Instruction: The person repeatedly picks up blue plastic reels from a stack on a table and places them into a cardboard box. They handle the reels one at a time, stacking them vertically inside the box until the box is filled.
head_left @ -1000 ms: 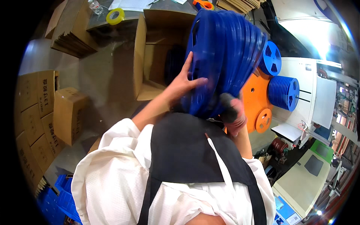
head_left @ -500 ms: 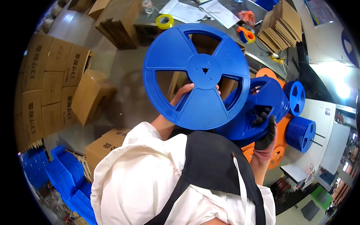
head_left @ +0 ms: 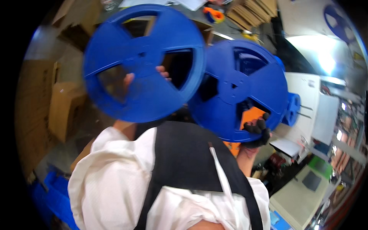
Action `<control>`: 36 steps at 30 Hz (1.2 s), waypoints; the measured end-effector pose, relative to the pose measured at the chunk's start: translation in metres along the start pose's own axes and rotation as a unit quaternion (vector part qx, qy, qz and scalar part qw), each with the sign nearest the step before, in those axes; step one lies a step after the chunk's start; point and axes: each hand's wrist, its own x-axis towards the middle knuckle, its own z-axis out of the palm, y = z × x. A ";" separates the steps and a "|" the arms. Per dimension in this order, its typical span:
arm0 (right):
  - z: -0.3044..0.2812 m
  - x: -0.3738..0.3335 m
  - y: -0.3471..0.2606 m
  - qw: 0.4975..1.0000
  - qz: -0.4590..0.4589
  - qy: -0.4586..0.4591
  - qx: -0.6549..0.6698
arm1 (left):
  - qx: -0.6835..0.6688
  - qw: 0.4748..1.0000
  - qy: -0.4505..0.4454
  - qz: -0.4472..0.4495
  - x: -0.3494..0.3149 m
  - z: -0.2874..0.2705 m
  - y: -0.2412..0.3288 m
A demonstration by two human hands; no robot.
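My bare left hand (head_left: 163, 73) grips a large blue plastic reel (head_left: 151, 94) at the left, its fingers showing through the cut-out windows. The reel blurs a little and hides most of that hand. My right hand (head_left: 257, 135), in a black-coated glove, is closed on the lower right rim of a second blue reel (head_left: 251, 85). Both discs face up side by side, the left one's edge overlapping the right one's. Whether more reels lie nested under the right one, I cannot tell.
An orange reel (head_left: 252, 114) shows behind the right disc. Beyond it, more blue reels (head_left: 293, 109) sit by a white cabinet (head_left: 303, 90). A tape roll (head_left: 214, 15) and flat cardboard (head_left: 253, 13) lie at the back. Cartons (head_left: 67, 109) and blue plastic pieces (head_left: 61, 195) are at the left.
The view has swung to the right. The reel in my left hand has moved apart from the right one, which has tipped so that its face now shows fully.
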 end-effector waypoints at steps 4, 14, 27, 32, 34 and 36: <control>0.007 0.011 -0.006 0.995 -0.041 -0.025 0.090 | 0.021 0.998 -0.036 0.047 -0.004 -0.002 0.017; 0.025 0.029 0.001 0.997 -0.029 0.011 0.073 | 0.229 0.950 0.198 0.074 0.013 0.063 0.016; 0.061 0.020 0.067 0.897 0.180 -0.022 -0.403 | 0.379 0.895 0.163 -0.169 0.052 0.037 -0.080; 0.097 0.034 0.067 0.850 0.268 0.015 -0.453 | 0.309 0.921 0.132 -0.196 0.055 0.027 -0.079; 0.091 0.035 0.068 0.875 0.242 0.044 -0.417 | 0.286 0.930 0.130 -0.192 0.056 0.023 -0.075; 0.091 0.040 0.066 0.928 0.199 0.058 -0.310 | 0.264 0.938 0.127 -0.184 0.057 0.021 -0.068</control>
